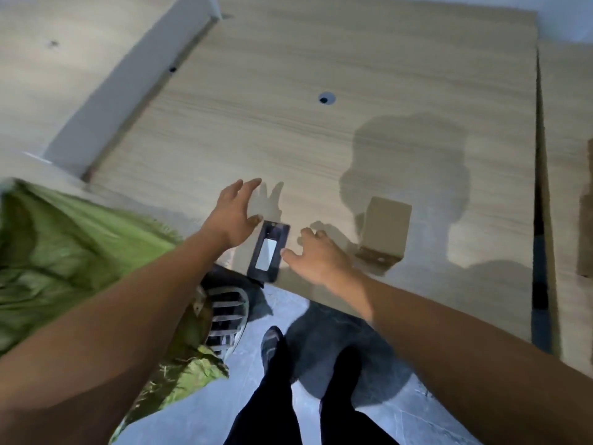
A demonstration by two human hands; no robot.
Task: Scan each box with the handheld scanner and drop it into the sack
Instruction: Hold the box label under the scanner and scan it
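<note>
Left hand [236, 216] open, fingers spread, holding nothing, just beside the scanner [268, 252] lying at the worktop's [288, 139] near edge. Right hand [316, 256] open, empty, flanking the scanner's other side; contact cannot be told. Box [383, 231] stands near the same edge, sack [64, 252] off the left corner. Scanner's pale panel is too blurred to read.

Dim and bluish throughout, lit from above and behind the person, with a broad head-and-shoulders shadow thrown across the table [288, 139] past the box [385, 226] and thin finger shadows just beyond the left hand [236, 213]. Soft all over with motion blur, worst on the green sack [64, 245] at the left edge. Strongly bowed by the wide lens toward the borders, with a washed-out bright patch on the scanner [268, 252].
</note>
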